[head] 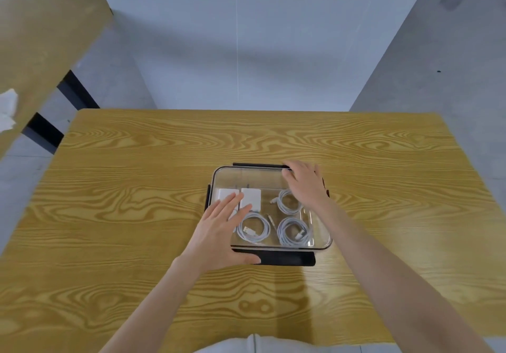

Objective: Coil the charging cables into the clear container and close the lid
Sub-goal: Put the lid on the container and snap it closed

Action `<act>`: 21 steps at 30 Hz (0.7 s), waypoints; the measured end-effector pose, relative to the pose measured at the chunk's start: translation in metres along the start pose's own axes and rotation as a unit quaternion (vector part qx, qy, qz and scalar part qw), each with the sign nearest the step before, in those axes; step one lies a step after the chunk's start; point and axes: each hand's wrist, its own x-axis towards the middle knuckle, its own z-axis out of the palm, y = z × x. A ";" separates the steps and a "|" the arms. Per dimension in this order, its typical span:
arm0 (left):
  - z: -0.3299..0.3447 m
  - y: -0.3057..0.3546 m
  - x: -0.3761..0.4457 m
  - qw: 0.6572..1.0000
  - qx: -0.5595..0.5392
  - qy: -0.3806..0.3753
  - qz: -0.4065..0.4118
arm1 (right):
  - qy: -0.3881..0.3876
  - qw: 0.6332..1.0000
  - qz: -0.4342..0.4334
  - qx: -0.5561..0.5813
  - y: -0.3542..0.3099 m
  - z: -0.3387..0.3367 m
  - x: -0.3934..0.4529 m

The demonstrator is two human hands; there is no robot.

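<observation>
The clear container point(271, 207) sits on the wooden tabletop point(137, 215), a little right of the middle, with its clear lid point(254, 179) lying on top. Through the lid three coiled white cables are seen: one at the near left point(253, 231), one at the near right point(294, 232) and one at the far right point(289, 202). Two white charger plugs point(241, 198) lie side by side in the far left part. Black clips stand out from the sides — the near clip point(287, 258) is folded outward and flat, the far clip point(260, 165) shows as a thin dark bar, and the left clip point(208, 198) is a narrow strip.

The left hand point(219, 232) lies flat over the near left corner of the lid, fingers straight and spread, pressing down, the thumb reaching to the near clip. The right hand point(306, 183) is over the far right corner, fingers bent down onto the far edge at the end of the far clip; whether it pinches the clip or only presses, I cannot tell. The two hands are apart, at opposite corners.

At the far left another wooden table point(41, 38) stands, with something white and crumpled point(8, 109) on it.
</observation>
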 end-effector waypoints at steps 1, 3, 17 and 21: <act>0.000 -0.001 -0.001 1.000 0.015 -0.012 0.001 | -0.008 1.000 0.000 -0.004 -0.002 0.002 0.004; 0.003 -0.003 -0.001 0.999 0.044 -0.012 0.005 | -0.005 1.000 0.007 -0.011 -0.004 0.004 0.009; 0.012 -0.002 -0.001 0.997 0.061 0.055 0.011 | 0.006 1.000 0.012 -0.028 -0.003 0.009 0.012; 0.010 -0.001 -0.002 0.997 0.069 0.042 0.008 | 0.006 1.000 0.010 -0.024 -0.004 0.008 0.011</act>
